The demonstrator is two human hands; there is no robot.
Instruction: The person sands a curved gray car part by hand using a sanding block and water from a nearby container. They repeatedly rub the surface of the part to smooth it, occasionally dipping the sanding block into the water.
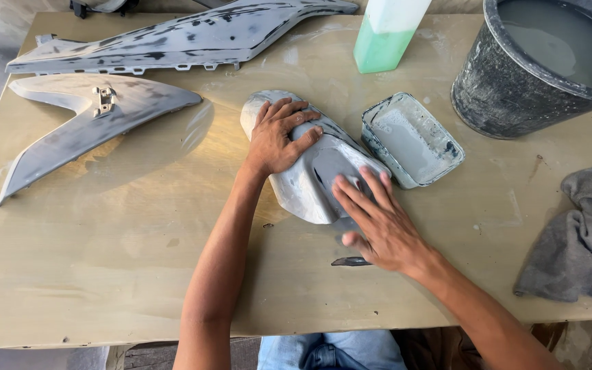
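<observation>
Head view shows the grey curved body panel [310, 168] lying mid-table, its long axis running from 11 o'clock down to 5 o'clock, rounded end pointing up-left. Left hand [279, 137] presses flat on that upper end, fingers spread toward 1 o'clock; right hand [378, 219] lies on the lower end, fingers together, pointing to 11 o'clock. A shallow tray [412, 140] sits just beside at 2 o'clock.

Matt grey sanded plastic panel [310, 179] on smooth wet tabletop [104, 260]

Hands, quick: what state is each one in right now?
Left hand: open, palm flat on the grey curved panel, gripping nothing.
Right hand: open, fingers spread flat on the same panel's lower edge, gripping nothing.
</observation>
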